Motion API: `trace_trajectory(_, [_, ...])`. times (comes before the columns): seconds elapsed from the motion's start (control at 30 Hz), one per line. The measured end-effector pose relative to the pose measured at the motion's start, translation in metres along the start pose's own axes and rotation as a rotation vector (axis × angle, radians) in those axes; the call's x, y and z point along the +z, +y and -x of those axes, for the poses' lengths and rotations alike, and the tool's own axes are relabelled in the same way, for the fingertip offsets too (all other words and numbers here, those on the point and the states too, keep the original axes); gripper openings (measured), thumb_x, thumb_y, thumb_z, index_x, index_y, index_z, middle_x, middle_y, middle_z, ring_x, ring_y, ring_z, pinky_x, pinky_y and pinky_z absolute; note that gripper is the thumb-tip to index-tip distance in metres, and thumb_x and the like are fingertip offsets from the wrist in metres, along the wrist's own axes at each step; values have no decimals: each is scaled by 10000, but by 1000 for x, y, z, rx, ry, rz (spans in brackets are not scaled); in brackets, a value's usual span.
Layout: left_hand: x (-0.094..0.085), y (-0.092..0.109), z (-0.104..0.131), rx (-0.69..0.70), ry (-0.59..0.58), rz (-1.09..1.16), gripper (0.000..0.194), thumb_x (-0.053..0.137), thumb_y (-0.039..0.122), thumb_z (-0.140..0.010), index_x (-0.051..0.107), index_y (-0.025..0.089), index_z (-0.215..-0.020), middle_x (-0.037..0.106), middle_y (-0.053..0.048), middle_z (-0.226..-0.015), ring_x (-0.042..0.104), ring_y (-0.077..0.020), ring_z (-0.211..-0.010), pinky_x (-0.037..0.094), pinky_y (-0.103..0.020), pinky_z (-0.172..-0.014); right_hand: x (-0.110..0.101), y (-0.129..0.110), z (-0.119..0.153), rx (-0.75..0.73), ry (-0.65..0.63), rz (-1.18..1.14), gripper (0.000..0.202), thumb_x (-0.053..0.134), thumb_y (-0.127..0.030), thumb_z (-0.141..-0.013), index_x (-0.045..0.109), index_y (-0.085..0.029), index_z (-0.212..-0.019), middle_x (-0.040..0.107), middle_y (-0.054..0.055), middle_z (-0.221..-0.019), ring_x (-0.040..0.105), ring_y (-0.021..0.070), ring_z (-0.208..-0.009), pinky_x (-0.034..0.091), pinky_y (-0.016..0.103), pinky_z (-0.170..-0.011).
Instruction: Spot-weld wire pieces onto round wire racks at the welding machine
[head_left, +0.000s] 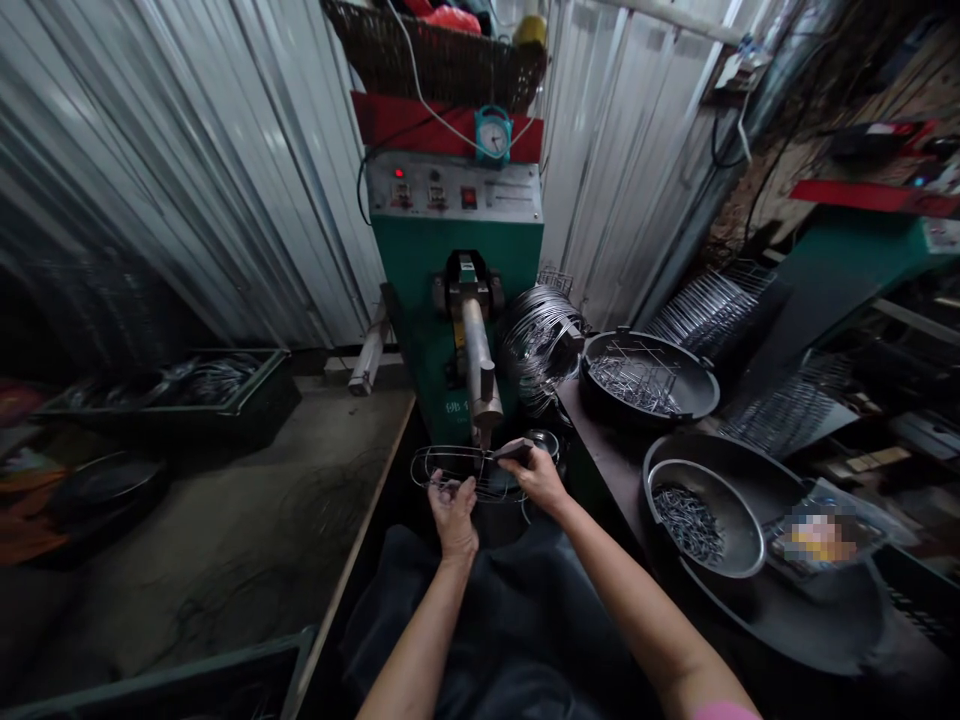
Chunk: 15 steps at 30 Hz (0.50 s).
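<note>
A wire frame (pixel 442 457) with rounded ends lies level beneath the arm of a green machine (pixel 405 260). My left hand (pixel 454 510) grips the near side of the frame, its fingers curled at the wire. My right hand (pixel 536 475) is closed on a dark flat piece (pixel 514 451) at the right part of the frame, beside the machine's electrode tip (pixel 485 436). Whether that piece touches the frame is hard to tell.
Wire rings (pixel 541 335) hang right of the machine. A black pan (pixel 701 385) of wire parts and a steel bowl (pixel 750 530) of small pieces stand at the right. A green crate (pixel 262 395) is at the left. A clock (pixel 493 135) sits on the machine.
</note>
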<state>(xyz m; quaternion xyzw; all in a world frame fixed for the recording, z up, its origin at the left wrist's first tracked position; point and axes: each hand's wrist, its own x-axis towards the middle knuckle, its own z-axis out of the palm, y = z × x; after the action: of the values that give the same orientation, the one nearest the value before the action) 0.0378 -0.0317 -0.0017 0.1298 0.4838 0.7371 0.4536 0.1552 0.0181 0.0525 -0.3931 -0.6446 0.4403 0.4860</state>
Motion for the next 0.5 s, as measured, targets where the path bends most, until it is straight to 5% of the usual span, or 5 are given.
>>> trace_trajectory(0.5, [6, 0, -7, -84, 20, 37, 658, 749, 325, -546, 425, 271, -1116, 449, 16, -856, 504, -127, -786, 432, -284, -688, -1, 4, -13, 69, 3, -25, 115, 643, -273, -677, 646, -199, -765, 673, 8, -755, 608, 177, -745, 471, 306, -729])
